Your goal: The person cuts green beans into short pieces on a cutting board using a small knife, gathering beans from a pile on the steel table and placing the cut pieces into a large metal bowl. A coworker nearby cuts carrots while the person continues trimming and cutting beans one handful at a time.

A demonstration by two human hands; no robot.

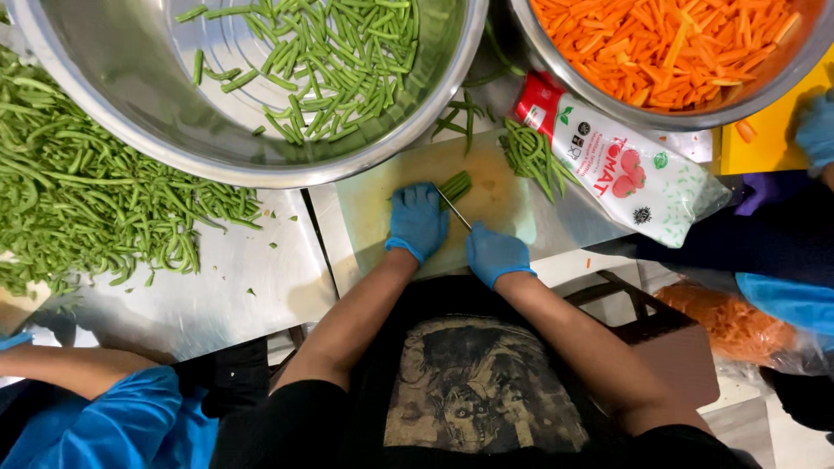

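Head view | left hand palm-down, grip pinning green beans | right hand grip clenched on knife

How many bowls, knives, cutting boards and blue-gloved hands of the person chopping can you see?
Metal bowls: 2, one with cut green beans and one with carrot sticks
Knives: 1
Cutting boards: 1
Gloved hands: 2, left hand and right hand
Total: 6
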